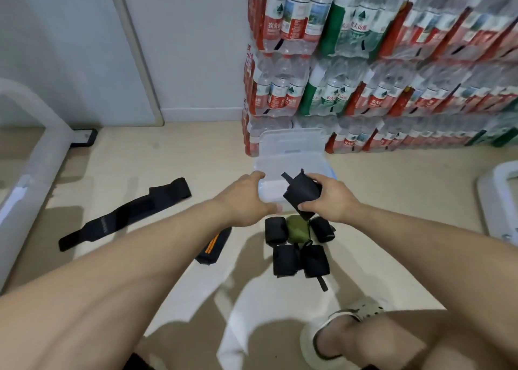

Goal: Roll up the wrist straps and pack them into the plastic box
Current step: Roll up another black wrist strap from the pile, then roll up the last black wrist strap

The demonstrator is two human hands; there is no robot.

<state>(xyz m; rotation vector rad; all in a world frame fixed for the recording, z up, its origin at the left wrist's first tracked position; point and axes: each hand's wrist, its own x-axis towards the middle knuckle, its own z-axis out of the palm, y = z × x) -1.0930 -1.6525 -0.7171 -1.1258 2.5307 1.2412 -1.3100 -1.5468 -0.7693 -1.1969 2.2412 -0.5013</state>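
We see both arms stretched out over the pale floor [378, 190]. The right hand [332, 198] grips a rolled black strap [301, 193], fingers curled over its far side and thumb pinching the near edge, and holds it above the near right part of the clear plastic box [286, 163]. A loose tail of that strap sticks up toward the box. The left hand [246, 201] is on the box's near left corner, fingers together and bent over the rim, thumb stretched along the near side; whether the thumb actually presses the wall, we cannot tell. The box sits open on the floor, its lid [291, 142] tipped up behind it against the stacked packs of bottled water [392, 61].

Just nearer than the box lies a tight cluster of rolled straps. In the first row we have a black roll [276, 231], a green roll [297, 228] and another black roll [322, 229], touching one another. In front of them sit two more black rolls [286, 260], side by side, one with a thin tab trailing toward us.

Off to the left, a long black strap [126, 215] lies unrolled and flat on the floor, well apart from the box. Partly hidden under the left forearm is a black strap with orange stripes [214, 247]. At the bottom right we see a foot in a pale sandal [336, 339].
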